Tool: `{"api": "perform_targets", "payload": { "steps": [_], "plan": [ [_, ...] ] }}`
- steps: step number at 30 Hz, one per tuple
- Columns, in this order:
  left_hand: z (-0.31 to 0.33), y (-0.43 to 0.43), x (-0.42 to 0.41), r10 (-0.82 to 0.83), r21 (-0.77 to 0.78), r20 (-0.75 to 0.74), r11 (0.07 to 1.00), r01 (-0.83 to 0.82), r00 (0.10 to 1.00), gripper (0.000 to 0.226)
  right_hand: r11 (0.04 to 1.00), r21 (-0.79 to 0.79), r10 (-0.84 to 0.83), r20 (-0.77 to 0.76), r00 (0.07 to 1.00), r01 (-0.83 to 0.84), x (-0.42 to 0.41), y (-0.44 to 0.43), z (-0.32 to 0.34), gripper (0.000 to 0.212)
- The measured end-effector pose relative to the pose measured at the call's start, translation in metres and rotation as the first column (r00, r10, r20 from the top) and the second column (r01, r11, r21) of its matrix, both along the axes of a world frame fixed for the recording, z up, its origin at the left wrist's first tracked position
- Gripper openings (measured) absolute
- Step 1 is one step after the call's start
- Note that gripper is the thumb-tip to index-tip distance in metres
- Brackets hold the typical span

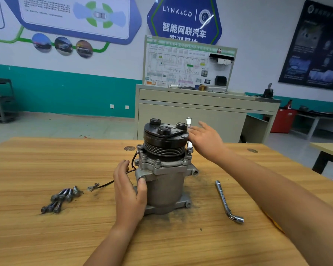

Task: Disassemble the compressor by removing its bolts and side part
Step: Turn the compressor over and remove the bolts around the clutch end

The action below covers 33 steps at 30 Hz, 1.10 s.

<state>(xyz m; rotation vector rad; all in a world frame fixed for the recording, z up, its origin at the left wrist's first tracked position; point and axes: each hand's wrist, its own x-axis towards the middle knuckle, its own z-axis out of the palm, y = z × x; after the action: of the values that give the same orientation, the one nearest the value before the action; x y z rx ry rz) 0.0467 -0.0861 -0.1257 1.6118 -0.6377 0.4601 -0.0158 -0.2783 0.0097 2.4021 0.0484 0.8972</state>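
Observation:
A grey metal compressor [166,187] stands upright on the wooden table [46,237], its black pulley and clutch plate [165,139] on top. My left hand [130,191] wraps the left side of its body, thumb on the housing. My right hand [205,139] is at the pulley's right side, fingers pinched on a slim silver socket tool [189,135] standing upright over a bolt at the flange's right corner. A black wire [106,184] trails left from the compressor. Several removed bolts [62,198] lie in a loose heap to the left.
An L-shaped socket wrench [226,200] lies on the table right of the compressor. Dark grit surrounds the compressor's base. Beyond the table stand a beige cabinet [200,112] with a wiring display board, a red box and another bench on the right.

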Motion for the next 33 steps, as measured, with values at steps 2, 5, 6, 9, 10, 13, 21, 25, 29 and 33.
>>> {"api": "perform_targets", "payload": {
  "steps": [2,5,6,9,10,13,21,25,29,33],
  "plan": [
    [-0.001,-0.001,0.000,-0.009,0.000,-0.005,1.000,0.009,1.000,0.073,0.982,0.189,0.023,0.035,0.999,-0.030,-0.003,0.000,0.001,0.028],
    [0.000,-0.001,0.000,-0.024,-0.003,-0.007,1.000,0.024,1.000,0.073,0.834,0.551,-0.145,0.169,0.975,0.029,-0.017,0.001,0.006,0.021],
    [-0.001,-0.001,0.000,-0.028,-0.002,-0.010,1.000,0.028,1.000,0.073,0.807,0.589,-0.180,0.180,0.967,0.041,-0.024,0.001,0.005,0.023],
    [-0.001,0.000,-0.001,-0.030,-0.012,-0.005,0.999,0.030,1.000,0.073,0.813,0.545,-0.288,0.067,0.955,0.206,-0.048,0.008,0.002,0.022],
    [0.000,0.000,-0.001,-0.033,-0.018,-0.004,0.999,0.033,0.999,0.073,0.818,0.493,-0.335,-0.014,0.942,0.298,-0.057,0.011,0.001,0.021],
    [0.001,0.002,-0.003,-0.041,-0.029,0.000,0.999,0.041,0.999,0.075,0.822,0.352,-0.398,-0.208,0.893,0.449,-0.075,0.024,-0.003,0.019],
    [0.000,0.006,-0.005,-0.071,-0.070,-0.016,0.995,0.069,0.997,0.078,0.829,0.209,-0.422,-0.373,0.826,0.518,-0.070,0.042,0.004,0.026],
    [0.000,0.004,-0.005,-0.081,-0.079,-0.031,0.994,0.079,0.996,0.078,0.856,-0.079,-0.490,-0.437,0.754,0.510,-0.070,0.057,0.017,0.030],
    [-0.001,0.004,-0.004,-0.071,-0.089,-0.022,0.994,0.069,0.997,0.078,0.844,-0.384,-0.528,-0.464,0.712,0.375,-0.066,0.065,0.033,0.026],
    [-0.002,0.004,-0.003,-0.063,-0.087,-0.021,0.994,0.061,0.998,0.071,0.853,-0.351,-0.517,-0.468,0.717,0.386,-0.066,0.055,0.030,0.027]
  ]
}}
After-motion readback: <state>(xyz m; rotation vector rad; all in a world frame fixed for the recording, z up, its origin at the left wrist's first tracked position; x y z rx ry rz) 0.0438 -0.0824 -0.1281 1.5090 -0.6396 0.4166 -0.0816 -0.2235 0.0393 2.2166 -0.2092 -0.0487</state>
